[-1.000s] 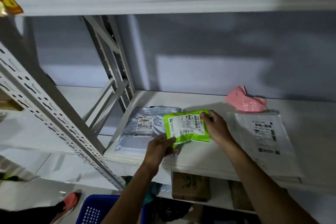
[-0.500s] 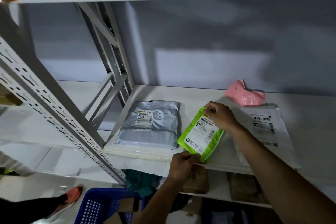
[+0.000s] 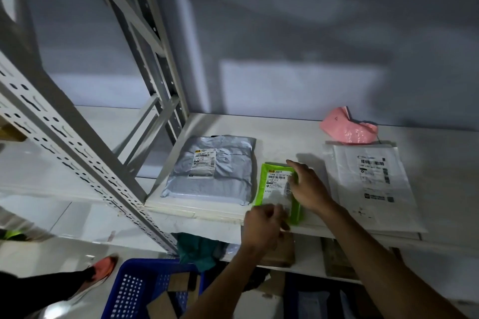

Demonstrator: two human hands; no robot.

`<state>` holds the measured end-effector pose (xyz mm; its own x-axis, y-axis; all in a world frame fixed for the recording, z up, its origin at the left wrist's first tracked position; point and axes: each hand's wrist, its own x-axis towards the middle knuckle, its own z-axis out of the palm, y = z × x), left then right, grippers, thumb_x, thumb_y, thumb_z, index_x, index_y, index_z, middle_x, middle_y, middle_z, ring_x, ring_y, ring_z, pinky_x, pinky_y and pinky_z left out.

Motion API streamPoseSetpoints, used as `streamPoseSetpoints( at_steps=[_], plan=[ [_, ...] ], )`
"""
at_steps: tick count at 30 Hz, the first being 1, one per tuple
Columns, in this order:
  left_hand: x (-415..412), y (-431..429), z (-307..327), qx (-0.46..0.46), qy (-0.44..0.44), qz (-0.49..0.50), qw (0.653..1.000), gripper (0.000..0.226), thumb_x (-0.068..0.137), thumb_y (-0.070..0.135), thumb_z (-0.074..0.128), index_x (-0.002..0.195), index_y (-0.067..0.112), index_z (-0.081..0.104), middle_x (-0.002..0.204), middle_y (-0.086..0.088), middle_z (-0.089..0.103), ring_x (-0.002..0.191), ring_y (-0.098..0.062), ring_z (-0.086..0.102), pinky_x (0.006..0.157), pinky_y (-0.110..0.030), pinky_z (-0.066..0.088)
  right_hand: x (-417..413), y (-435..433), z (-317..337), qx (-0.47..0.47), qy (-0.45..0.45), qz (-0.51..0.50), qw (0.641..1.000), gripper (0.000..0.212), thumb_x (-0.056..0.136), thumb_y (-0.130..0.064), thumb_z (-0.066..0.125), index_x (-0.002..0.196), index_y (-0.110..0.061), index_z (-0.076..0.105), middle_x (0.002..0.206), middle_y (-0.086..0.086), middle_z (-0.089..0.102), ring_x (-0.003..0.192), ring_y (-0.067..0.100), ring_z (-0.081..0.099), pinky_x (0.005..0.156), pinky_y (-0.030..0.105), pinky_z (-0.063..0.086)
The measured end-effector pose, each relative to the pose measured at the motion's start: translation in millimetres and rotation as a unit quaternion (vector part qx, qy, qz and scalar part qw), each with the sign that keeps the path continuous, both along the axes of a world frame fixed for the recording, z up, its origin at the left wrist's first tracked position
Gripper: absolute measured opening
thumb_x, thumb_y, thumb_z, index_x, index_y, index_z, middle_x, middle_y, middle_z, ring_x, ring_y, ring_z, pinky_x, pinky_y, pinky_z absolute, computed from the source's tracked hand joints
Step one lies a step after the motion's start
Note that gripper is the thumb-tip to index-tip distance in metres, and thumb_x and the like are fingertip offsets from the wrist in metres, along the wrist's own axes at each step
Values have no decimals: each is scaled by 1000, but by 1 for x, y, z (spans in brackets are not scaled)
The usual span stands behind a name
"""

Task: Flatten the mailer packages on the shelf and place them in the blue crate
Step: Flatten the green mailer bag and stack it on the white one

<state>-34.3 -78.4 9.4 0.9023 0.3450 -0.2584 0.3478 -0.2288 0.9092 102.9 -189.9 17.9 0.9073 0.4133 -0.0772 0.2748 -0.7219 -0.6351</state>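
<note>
**Pressing the green mailer on the shelf**

Down low, the blue crate (image 3: 124, 290) has brown cardboard pieces (image 3: 178, 282) in it. Up on the shelf (image 3: 280, 134), the green mailer (image 3: 277, 189) lies flat with its white label up, between a grey mailer (image 3: 215, 171) and a white mailer (image 3: 370, 184). Of the hands, the right hand (image 3: 308, 186) presses straight fingers on the label. The left hand (image 3: 264, 228) curls its fingers over the near end.

Bare forearms (image 3: 375, 251), dark trouser leg (image 3: 39, 290) — coral shoe (image 3: 103, 268)

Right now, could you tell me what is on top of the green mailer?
A white shipping label and both hands: right hand on its right side, left hand covering its near edge.
</note>
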Motion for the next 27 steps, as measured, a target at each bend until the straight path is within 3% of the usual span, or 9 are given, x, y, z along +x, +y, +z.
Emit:
streamPoseSetpoints(
  at_steps=[2, 4, 6, 9, 12, 15, 20, 24, 27],
  plan=[
    [11, 11, -3, 199, -107, 16, 974, 30, 97, 37, 51, 87, 19, 73, 83, 3, 75, 73, -15, 71, 66, -31, 59, -6, -1, -3, 7, -23, -6, 1000, 45, 104, -21, 47, 149, -24, 41, 146, 7, 51, 128, 25, 54, 99, 45, 51],
    [24, 20, -6, 312, -188, -5, 931, 19, 95, 27, 56, 102, 19, 72, 105, -2, 72, 95, -19, 66, 79, -29, 55, -12, -2, -5, 9, -47, -3, 999, 46, 104, -18, 48, 149, -18, 42, 147, 9, 51, 130, 26, 53, 101, 42, 50],
    [40, 28, -18, 372, -191, -81, 905, 33, 94, 19, 56, 125, 13, 65, 130, -10, 62, 120, -26, 56, 99, -34, 51, -17, -1, -7, 9, -50, -7, 999, 47, 104, -17, 48, 150, -14, 41, 146, 12, 51, 130, 28, 52, 99, 37, 48],
    [57, 33, -35, 419, -106, -174, 885, 55, 98, 37, 33, 148, 15, 42, 159, -15, 35, 150, -29, 25, 116, -52, 35, -25, -1, -11, 9, -48, -27, 998, 48, 104, -18, 49, 150, -12, 40, 146, 13, 50, 130, 28, 51, 96, 30, 43],
    [58, 23, -41, 406, -65, -200, 889, 65, 100, 51, 17, 153, 16, 29, 165, -17, 19, 155, -30, 11, 120, -55, 29, -32, -7, -12, 40, -19, -96, 994, 50, 103, -22, 50, 152, -16, 38, 148, 9, 47, 120, 23, 55, 84, 19, 39],
    [51, 8, -39, 399, -81, -206, 890, 76, 101, 59, 4, 152, 11, 33, 161, -23, 27, 151, -36, 22, 118, -51, 35, -44, -15, -18, 55, 21, -98, 993, 51, 105, -24, 47, 154, -20, 34, 153, 5, 42, 124, 20, 54, 87, 21, 39],
    [55, 12, -34, 418, -143, -175, 880, 44, 101, 37, 36, 135, 16, 55, 142, -13, 53, 122, -31, 55, 94, -43, 54, -46, -29, -33, 10, -41, -68, 997, 53, 97, -16, 57, 148, -19, 42, 152, 3, 41, 138, 22, 44, 106, 36, 44],
    [67, 20, -44, 429, -175, -214, 860, 49, 102, 30, 37, 144, 7, 50, 152, -18, 46, 142, -33, 41, 115, -46, 39, -38, -25, -45, -32, -129, 10, 991, 53, 100, -12, 51, 151, -12, 41, 162, 6, 30, 150, 22, 28, 118, 38, 35],
    [75, 24, -58, 428, -167, -265, 847, 53, 105, 28, 36, 151, 1, 39, 158, -19, 37, 150, -30, 28, 120, -47, 31, -36, -18, -52, -65, -173, 55, 981, 52, 102, -21, 39, 151, -3, 39, 161, 13, 34, 151, 27, 28, 118, 45, 36]
  ],
)
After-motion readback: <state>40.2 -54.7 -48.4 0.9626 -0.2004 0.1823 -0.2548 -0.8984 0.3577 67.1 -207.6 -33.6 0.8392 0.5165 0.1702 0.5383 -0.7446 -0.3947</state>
